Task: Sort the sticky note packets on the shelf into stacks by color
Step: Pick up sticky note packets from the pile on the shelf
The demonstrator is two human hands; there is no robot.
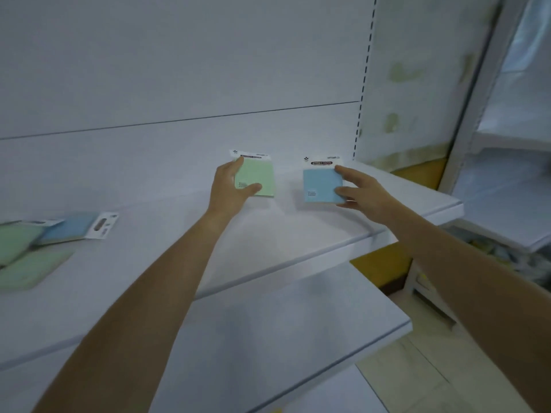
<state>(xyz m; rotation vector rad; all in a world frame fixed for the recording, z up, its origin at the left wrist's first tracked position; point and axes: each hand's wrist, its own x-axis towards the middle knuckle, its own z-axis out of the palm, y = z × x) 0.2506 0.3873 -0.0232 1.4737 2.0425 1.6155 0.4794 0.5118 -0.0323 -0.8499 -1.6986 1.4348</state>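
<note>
A green sticky note packet (258, 174) lies near the back of the white shelf (298, 231), and my left hand (229, 186) grips its left edge with thumb below and fingers above. To its right a blue sticky note packet (320, 184) lies flat, my right hand (360, 189) holding its right edge. At the far left of the shelf sits a loose pile: a blue packet (71, 226) resting on green packets (24, 254), all blurred.
The shelf's back panel (179, 70) rises behind the packets, with a slotted upright (362, 93) at the right. A lower shelf (283, 323) juts out beneath. Another shelving unit (507, 204) stands to the right.
</note>
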